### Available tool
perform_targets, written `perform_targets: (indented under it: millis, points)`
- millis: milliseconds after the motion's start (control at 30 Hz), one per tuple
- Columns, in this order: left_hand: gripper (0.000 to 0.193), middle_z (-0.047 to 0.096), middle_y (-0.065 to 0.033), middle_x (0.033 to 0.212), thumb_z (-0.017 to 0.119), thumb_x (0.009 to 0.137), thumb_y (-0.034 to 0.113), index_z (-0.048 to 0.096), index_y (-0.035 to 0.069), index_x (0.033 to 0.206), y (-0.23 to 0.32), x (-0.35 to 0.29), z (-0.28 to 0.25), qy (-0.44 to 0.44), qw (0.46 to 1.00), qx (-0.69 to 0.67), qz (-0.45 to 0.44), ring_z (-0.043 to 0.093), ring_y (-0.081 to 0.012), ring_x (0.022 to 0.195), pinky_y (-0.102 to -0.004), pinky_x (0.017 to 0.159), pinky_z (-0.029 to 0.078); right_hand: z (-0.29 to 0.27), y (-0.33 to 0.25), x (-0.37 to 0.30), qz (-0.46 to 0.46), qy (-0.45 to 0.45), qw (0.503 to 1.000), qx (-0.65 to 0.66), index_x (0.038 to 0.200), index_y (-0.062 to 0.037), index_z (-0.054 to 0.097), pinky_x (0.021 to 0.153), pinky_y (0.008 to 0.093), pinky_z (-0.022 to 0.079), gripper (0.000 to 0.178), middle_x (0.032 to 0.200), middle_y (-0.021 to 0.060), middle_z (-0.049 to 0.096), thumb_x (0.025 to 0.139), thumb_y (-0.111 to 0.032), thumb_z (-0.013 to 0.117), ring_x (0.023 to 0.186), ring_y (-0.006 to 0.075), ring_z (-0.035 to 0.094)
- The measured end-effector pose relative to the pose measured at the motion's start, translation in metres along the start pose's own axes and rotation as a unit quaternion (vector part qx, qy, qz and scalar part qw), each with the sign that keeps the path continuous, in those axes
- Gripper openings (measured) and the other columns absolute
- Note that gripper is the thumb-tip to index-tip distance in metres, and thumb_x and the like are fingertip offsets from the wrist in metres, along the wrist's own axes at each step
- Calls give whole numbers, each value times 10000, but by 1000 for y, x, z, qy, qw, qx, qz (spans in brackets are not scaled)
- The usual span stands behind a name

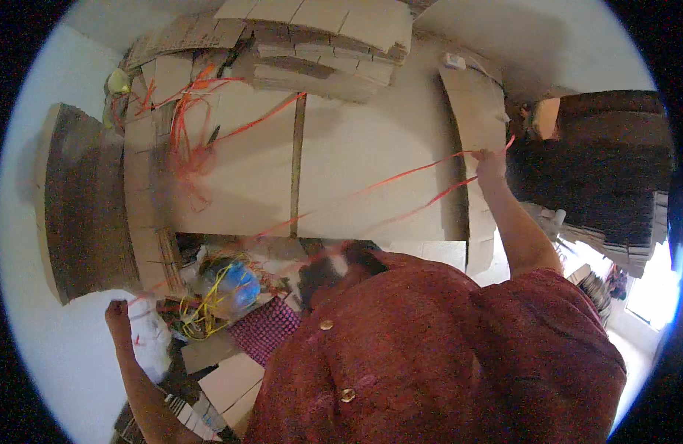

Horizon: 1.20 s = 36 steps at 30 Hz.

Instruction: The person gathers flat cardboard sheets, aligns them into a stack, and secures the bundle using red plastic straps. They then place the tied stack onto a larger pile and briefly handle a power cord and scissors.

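Note:
A thin red plastic strap (404,176) is stretched across a large flat cardboard surface (378,133), running from upper right to lower left. At the right edge of that surface, my right hand (492,166) is closed on the strap, and a short end sticks up beyond the fingers. A second length of strap slants down and left from the same hand. My left hand (118,320), far out at the lower left, is a fist at the strap's other end. The middle part of the strap is blurred. A loose tangle of red straps (187,140) lies on the cardboard's left side.
Cardboard stacks stand at the back (312,55), on the left (82,207) and on the right (586,177). Below the near edge lie a tangle of yellow straps (208,314), a blue plastic item (244,285) and a pink-and-black checked cloth (267,327).

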<state>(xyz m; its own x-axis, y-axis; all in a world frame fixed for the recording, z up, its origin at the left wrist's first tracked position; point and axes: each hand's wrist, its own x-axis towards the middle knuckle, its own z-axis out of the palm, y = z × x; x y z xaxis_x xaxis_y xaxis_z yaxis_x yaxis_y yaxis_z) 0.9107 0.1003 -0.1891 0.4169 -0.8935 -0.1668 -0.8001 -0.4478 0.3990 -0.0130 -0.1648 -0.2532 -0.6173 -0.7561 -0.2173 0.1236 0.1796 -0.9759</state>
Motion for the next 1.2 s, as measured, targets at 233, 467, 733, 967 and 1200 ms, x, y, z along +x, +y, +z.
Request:
perform_targets:
  millis: [233, 467, 733, 967, 1200]
  points:
    - [250, 609, -167, 718, 585, 818, 185, 590, 4, 990, 139, 183, -14, -109, 980, 168, 9, 595, -214, 645, -385, 574, 451, 3, -11, 52, 93, 40, 979, -178, 1024, -91, 549, 453, 303, 438, 218, 884, 60, 625, 877, -165, 405, 670, 189, 614]
    - [298, 588, -168, 683, 592, 820, 288, 616, -2, 884, 206, 317, 49, -67, 961, 219, 158, 568, -251, 576, -384, 513, 431, -14, 28, 96, 176, 52, 981, -58, 935, -88, 559, 378, 287, 347, 113, 788, 60, 625, 856, -151, 509, 497, 132, 493]
    - [246, 580, -137, 779, 581, 816, 217, 566, -5, 922, 241, 370, 78, -212, 918, 268, 202, 572, -254, 702, -390, 606, 452, -50, 124, 116, 149, 91, 909, -379, 864, -103, 634, 438, 282, 378, 122, 708, 58, 622, 834, -171, 537, 548, 152, 539]
    - [493, 466, -178, 1183, 598, 785, 159, 422, 39, 1230, 255, 358, 155, -84, 902, 333, 263, 506, -315, 1042, -397, 829, 455, -183, 185, 34, -53, -59, 442, -893, 1035, -159, 616, 609, 357, 462, 251, 892, 57, 641, 799, -206, 545, 865, 193, 608]
    - [609, 332, -229, 1336, 623, 752, 119, 360, 45, 1295, 355, 217, 238, -309, 887, 170, 298, 321, -336, 1245, -390, 1018, 297, -112, 152, -132, 117, 41, 817, -563, 1036, 68, 512, 773, 401, 472, 577, 941, 260, 591, 714, -385, 665, 874, 394, 577]
